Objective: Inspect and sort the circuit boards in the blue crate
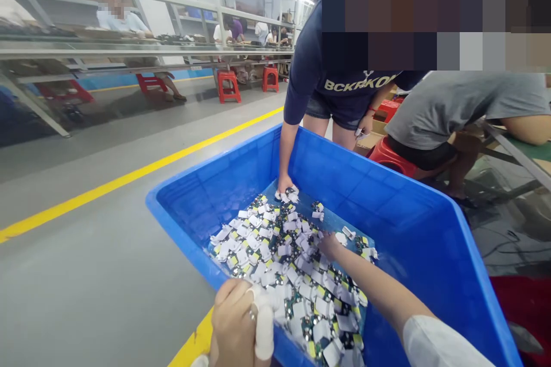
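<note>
A big blue plastic bin (413,223) stands on the floor, its bottom covered with several small green circuit boards with white parts (279,252). My left hand (239,327), with a white cot on one finger, grips the bin's near rim. My right hand (329,243) reaches down into the bin and its fingers rest among the boards; whether it grips one is hidden. Across the bin, a co-worker in a dark blue shirt bends over and that person's hand (286,186) closes on some boards at the far side.
A yellow floor line (129,178) runs along the grey floor at left. Red stools (228,85) and long workbenches (129,51) with seated people stand behind it. At right a person in a grey shirt sits on a red stool (390,155).
</note>
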A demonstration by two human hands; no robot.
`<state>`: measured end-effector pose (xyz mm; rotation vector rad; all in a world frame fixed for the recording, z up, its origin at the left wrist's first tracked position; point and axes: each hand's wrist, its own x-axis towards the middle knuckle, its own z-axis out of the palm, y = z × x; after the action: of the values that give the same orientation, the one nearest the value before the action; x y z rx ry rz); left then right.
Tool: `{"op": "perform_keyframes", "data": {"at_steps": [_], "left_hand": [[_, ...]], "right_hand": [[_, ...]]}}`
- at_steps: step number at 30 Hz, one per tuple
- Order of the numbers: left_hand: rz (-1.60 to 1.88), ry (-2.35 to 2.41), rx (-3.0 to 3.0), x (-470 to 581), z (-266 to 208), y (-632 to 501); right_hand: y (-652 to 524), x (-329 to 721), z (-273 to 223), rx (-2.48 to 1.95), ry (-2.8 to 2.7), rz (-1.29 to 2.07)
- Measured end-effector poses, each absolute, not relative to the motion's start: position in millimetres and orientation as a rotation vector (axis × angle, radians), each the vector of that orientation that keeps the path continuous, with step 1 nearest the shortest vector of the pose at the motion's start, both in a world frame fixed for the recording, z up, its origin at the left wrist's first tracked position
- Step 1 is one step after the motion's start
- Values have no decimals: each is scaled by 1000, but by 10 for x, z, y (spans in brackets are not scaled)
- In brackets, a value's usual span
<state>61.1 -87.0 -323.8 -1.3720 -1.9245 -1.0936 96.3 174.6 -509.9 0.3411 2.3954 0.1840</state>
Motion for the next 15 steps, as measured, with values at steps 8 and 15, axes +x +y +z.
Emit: {"op": "perform_keyframes", "data": {"at_steps": [8,15], "left_hand": [[-1070,-1943,-1203,612,-3372,-887],[-1000,-2013,-1371,591,-3187,-869]], "right_hand": [[1556,731,-5282,562,2052,330],[1641,826,-5239,499,2086,183]]}}
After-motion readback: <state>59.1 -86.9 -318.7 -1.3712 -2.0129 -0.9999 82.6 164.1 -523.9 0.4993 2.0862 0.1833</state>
